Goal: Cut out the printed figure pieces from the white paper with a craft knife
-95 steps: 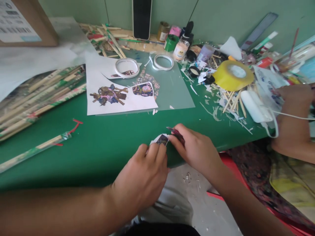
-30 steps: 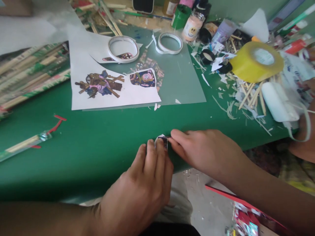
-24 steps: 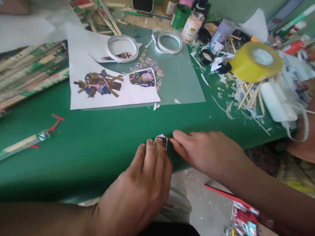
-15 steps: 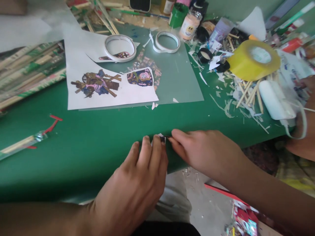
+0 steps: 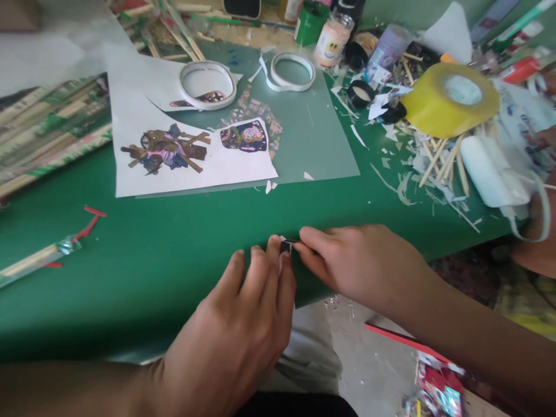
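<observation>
Left fingers have straightened onto the paper scrap; right fingers pinch a tool.

Head-worn camera; worktop viewed from above, forward and down; left hand, right hand shown close.

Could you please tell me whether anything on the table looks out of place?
Yes: paper scraps lie strewn near the yellow tape, not gathered up, and one white roll has a loose end sticking out. The piece under the left hand is mostly hidden, so I cannot judge it.
</observation>
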The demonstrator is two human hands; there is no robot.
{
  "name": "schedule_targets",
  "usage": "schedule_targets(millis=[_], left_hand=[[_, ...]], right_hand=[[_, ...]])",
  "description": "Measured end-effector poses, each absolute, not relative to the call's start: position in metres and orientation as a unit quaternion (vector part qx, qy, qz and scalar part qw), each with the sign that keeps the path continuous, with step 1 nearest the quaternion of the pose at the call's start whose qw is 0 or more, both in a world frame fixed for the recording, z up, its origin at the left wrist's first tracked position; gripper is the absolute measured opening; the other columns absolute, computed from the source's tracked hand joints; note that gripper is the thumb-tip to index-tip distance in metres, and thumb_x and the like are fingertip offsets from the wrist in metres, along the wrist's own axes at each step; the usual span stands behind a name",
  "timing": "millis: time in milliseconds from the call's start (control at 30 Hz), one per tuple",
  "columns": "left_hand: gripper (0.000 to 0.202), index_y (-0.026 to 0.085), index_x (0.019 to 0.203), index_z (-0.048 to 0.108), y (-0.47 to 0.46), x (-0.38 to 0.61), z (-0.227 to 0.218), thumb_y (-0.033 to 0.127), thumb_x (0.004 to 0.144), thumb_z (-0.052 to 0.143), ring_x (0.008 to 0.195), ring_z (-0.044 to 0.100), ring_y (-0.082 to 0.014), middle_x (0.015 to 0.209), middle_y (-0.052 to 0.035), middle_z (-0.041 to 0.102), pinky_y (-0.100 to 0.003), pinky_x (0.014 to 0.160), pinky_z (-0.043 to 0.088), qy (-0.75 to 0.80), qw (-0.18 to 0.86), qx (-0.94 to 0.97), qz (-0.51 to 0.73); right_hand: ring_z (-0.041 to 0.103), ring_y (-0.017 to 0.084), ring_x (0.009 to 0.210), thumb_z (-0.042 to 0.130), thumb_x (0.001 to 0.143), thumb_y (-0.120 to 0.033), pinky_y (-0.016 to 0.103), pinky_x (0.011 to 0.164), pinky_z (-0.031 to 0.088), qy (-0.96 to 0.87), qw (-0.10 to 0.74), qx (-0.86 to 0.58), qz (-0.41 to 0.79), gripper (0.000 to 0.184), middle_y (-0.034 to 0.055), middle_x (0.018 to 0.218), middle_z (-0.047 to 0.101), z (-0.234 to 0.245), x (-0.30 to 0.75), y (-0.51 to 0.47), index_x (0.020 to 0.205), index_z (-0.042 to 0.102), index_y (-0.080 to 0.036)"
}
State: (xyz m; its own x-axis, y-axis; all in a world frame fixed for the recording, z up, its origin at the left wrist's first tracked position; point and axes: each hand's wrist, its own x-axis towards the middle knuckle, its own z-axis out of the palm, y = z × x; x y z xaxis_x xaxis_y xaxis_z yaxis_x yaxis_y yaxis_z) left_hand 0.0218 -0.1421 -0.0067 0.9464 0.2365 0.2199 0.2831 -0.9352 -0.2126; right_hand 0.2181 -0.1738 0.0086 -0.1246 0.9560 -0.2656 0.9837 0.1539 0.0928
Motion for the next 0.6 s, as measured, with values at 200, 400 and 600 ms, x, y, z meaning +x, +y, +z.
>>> schedule_targets(millis=[200,400,600], left_hand=[[0.053,-0.003,0.127,0.06,-0.1424,0.0211,-0.0066,0.023,0.081,0.055,0.105,0.066,-0.0338,0.128,-0.0252,0.063,-0.042,0.084,0.056,-0.126,0.117,-0.981,-0.091],[0.052,-0.003,0.125,0.061,-0.1423,0.0218,-0.0068,0.024,0.081,0.057,0.102,0.067,-0.0331,0.126,-0.0244,0.065,-0.041,0.084,0.057,-0.129,0.121,-0.979,-0.099],[0.052,-0.003,0.125,0.061,-0.1408,0.0224,-0.0057,0.023,0.08,0.057,0.102,0.067,-0.0332,0.126,-0.0249,0.064,-0.041,0.083,0.057,-0.128,0.121,-0.98,-0.097]], right_hand=[[0.042,0.013,0.041,0.034,0.099,-0.039,0.028,0.047,0.009,0.741,0.147,0.652,-0.06,0.034,-0.0003,0.058,0.06,0.0093,0.217,-0.1716,0.076,0.054,-0.022],[0.043,0.015,0.041,0.032,0.1,-0.039,0.029,0.046,0.009,0.746,0.14,0.649,-0.049,0.035,-0.001,0.057,0.061,0.0084,0.2166,-0.1711,0.077,0.053,-0.024],[0.042,0.014,0.041,0.033,0.1,-0.039,0.029,0.046,0.01,0.743,0.149,0.651,-0.056,0.034,-0.0012,0.058,0.061,0.0094,0.2154,-0.1706,0.079,0.054,-0.024]])
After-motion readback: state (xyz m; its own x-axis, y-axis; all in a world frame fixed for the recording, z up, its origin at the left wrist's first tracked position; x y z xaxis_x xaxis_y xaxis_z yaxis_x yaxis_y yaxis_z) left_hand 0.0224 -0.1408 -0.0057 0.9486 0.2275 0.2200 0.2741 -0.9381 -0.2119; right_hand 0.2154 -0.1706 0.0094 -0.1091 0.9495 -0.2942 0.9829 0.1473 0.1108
